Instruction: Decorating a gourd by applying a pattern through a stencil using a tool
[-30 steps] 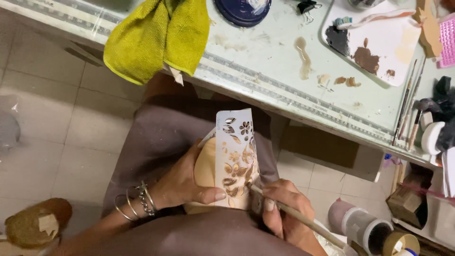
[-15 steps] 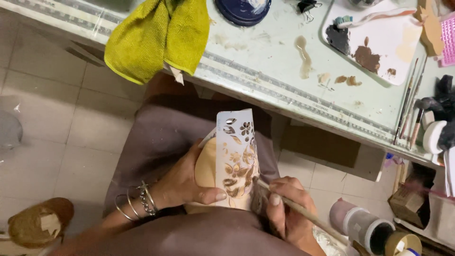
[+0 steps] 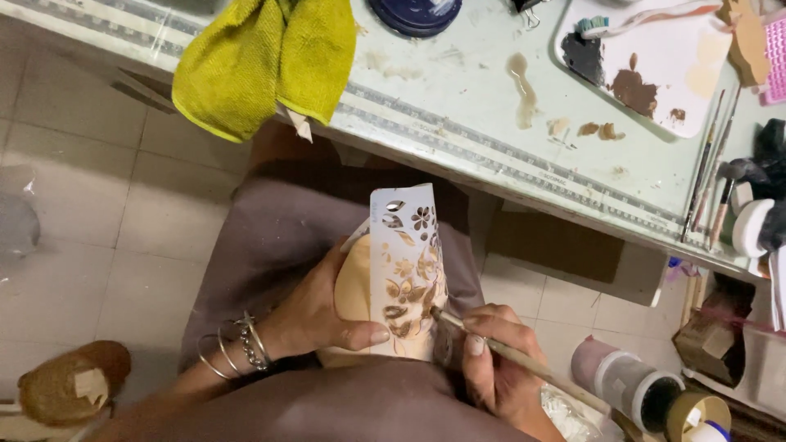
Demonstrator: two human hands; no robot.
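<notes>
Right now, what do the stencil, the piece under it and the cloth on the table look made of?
Stencil: thin translucent white plastic by the look, flexible, curving over the piece. Tan piece: smooth and matte, perhaps wood or clay; cannot tell. Yellow-green cloth: soft fabric with a towel-like nap, draped over the table edge.

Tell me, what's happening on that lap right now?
A seated person is stencilling. The left hand presses a white cut-out stencil against a tan rounded piece on the lap. The right hand holds a thin brush, its tip at the stencil's lower edge, where brown leaf shapes are filled. A paint-smeared palette sits on the table.
</notes>
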